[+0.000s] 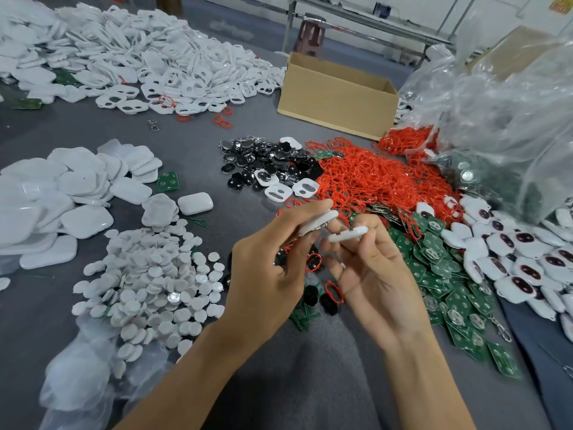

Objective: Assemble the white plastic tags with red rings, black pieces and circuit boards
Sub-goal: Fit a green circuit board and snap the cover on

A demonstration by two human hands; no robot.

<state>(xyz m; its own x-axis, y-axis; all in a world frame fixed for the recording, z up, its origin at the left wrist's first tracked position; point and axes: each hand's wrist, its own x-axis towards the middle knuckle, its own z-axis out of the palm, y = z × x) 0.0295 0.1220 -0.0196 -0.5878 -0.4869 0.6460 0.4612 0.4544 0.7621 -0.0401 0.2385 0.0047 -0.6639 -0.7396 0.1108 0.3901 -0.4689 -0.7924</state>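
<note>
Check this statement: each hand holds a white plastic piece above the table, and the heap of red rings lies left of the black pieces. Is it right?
No. The head view shows the heap of red rings lying right of the black pieces. The rest stands: left hand and right hand each hold a white plastic piece above the table.

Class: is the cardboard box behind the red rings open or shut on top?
Open. The cardboard box shows its inner back wall, and no flaps cover its top. Its contents are hidden.
</note>
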